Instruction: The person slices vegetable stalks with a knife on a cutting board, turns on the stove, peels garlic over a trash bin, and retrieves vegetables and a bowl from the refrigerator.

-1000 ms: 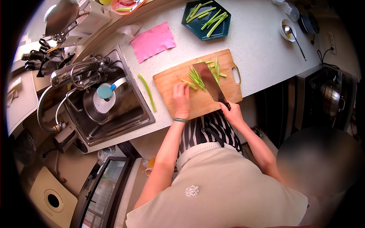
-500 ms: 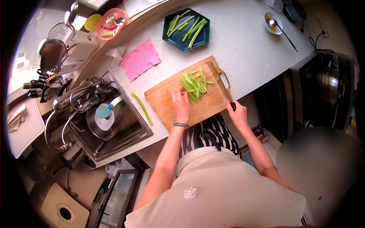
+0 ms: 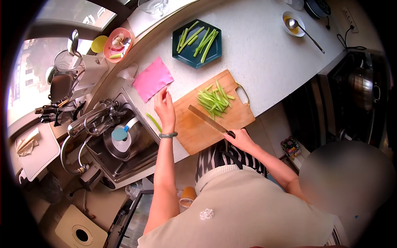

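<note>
My right hand (image 3: 241, 140) is closed around the handle of a kitchen knife (image 3: 206, 119), whose blade lies low over the wooden cutting board (image 3: 194, 136), pointing up and left. On the board's upper part is a pile of cut green celery sticks (image 3: 214, 100), apart from the blade. My left hand (image 3: 165, 109) is off the board's left edge, near the pink cloth (image 3: 153, 78), its fingers stretched forward and loosely bent with nothing visible in them. A long green stalk (image 3: 154, 122) lies between that hand and the sink, partly hidden by the wrist.
A dark green hexagonal plate (image 3: 175, 45) with celery sticks stands behind the board. The sink (image 3: 128, 175) at left holds a pan. A white bowl (image 3: 286, 18) with a ladle is at the back right, and a pink dish (image 3: 108, 47) with garlic sits by the window.
My left hand has left the celery pile and moved left, off the board. My right hand has brought the knife from the board's right side to its middle left. The view has shifted slightly.
</note>
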